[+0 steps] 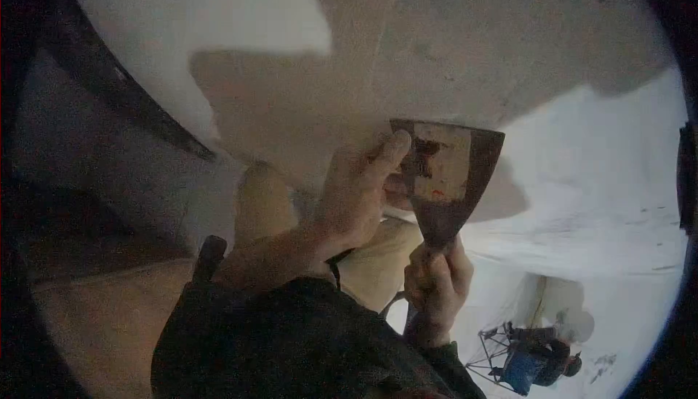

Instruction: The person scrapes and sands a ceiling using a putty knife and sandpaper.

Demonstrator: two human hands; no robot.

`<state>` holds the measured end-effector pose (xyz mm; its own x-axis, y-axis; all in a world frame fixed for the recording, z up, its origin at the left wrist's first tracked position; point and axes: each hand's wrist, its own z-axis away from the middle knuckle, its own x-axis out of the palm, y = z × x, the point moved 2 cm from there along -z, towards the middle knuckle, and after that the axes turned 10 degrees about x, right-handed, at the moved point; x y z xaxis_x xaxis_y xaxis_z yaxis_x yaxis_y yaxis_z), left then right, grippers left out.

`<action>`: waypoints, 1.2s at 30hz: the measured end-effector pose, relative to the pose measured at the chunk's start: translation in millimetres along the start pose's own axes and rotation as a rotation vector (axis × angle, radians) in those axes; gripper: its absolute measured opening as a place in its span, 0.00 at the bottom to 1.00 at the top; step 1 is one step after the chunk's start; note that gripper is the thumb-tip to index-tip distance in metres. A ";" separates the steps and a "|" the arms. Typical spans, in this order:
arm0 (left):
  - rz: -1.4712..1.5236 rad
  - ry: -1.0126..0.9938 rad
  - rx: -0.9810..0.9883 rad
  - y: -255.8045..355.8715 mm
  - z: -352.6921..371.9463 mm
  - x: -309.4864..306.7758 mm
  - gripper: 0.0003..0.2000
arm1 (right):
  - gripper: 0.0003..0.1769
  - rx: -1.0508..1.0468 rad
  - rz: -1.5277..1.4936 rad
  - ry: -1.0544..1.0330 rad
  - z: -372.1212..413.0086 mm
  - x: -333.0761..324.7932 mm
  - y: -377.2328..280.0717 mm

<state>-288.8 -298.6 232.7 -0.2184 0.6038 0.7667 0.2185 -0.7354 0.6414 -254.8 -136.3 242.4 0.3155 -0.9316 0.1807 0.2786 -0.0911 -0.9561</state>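
A wide putty knife is in the middle of the head view, its blade spread upward and its handle down. My right hand is closed around the handle below the blade. My left hand grips the blade's left side, thumb on its face and fingers partly hidden behind. On the blade face sits a pale squarish patch with dark and reddish marks. The blade's top edge overlaps the grey-brown part of a large surface, which has irregular white areas.
At the lower right, farther off, a person in dark clothing appears beside a blue object and a thin metal frame. A dark curved edge runs along the upper left. A brown surface lies at lower left.
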 end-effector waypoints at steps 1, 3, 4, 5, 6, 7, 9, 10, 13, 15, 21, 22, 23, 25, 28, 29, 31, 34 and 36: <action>-0.013 0.024 0.018 0.5 -1.4 1.7 0.17 | 0.25 0.017 -0.041 -0.011 -1.4 -0.3 -3.8; 0.001 0.017 0.044 2.0 -2.3 3.1 0.16 | 0.25 -0.032 0.031 -0.010 -4.7 1.4 -1.2; 0.028 -0.015 0.058 4.0 -1.7 4.8 0.16 | 0.25 -0.057 0.068 -0.010 -3.9 1.1 -1.4; 0.053 -0.043 0.078 6.3 -1.6 4.4 0.16 | 0.25 -0.026 0.062 0.007 -1.6 5.2 -4.9; 0.055 -0.046 0.071 3.5 -0.4 6.2 0.16 | 0.24 0.016 0.052 -0.007 0.9 3.1 -9.5; 0.055 -0.049 0.063 -0.4 1.8 7.2 0.16 | 0.24 0.060 0.041 -0.021 4.2 -1.1 -14.3; 0.056 -0.043 0.063 2.7 -0.6 9.0 0.16 | 0.24 0.097 -0.005 -0.076 3.9 -8.6 -19.3; 0.061 -0.029 0.054 5.4 -0.5 11.5 0.16 | 0.24 0.051 0.018 -0.056 1.7 -6.7 -17.2; 0.050 -0.067 0.055 8.1 -0.7 10.2 0.17 | 0.23 -0.061 0.090 0.002 -0.4 -6.6 0.1; 0.037 -0.071 0.041 5.6 2.1 11.0 0.17 | 0.22 -0.074 0.068 0.017 5.3 -7.1 -1.5; 0.010 -0.041 0.105 7.3 -0.3 9.3 0.18 | 0.20 0.034 -0.004 -0.059 3.1 1.0 -12.1; 0.000 -0.049 0.114 9.0 0.2 9.1 0.20 | 0.20 0.024 0.028 -0.051 5.4 1.3 -13.1; -0.011 -0.062 0.132 11.4 -0.1 9.6 0.21 | 0.20 0.007 0.060 -0.050 5.6 2.4 -14.8; 0.006 -0.048 0.055 7.5 6.7 12.8 0.18 | 0.20 0.033 0.041 -0.010 10.2 -4.6 -10.9; 0.008 -0.030 0.054 6.5 7.1 14.3 0.16 | 0.22 0.089 -0.059 0.061 10.4 3.1 -17.9; -0.010 -0.022 0.056 7.6 7.2 12.9 0.16 | 0.22 0.060 -0.066 0.019 11.1 5.5 -18.5; 0.069 0.039 0.120 5.6 3.2 14.0 0.17 | 0.22 0.006 0.043 0.033 10.0 2.2 -9.0; -0.016 0.026 0.105 9.4 8.6 22.7 0.17 | 0.21 0.033 0.090 -0.058 12.6 -4.1 -25.0; -0.001 -0.035 0.066 2.7 3.1 21.2 0.18 | 0.22 0.114 -0.020 -0.010 11.1 -9.4 -32.5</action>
<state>-289.9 -286.8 250.8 -0.1856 0.6160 0.7656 0.2810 -0.7134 0.6420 -256.8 -120.6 274.3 0.3179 -0.9264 0.2019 0.3862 -0.0679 -0.9199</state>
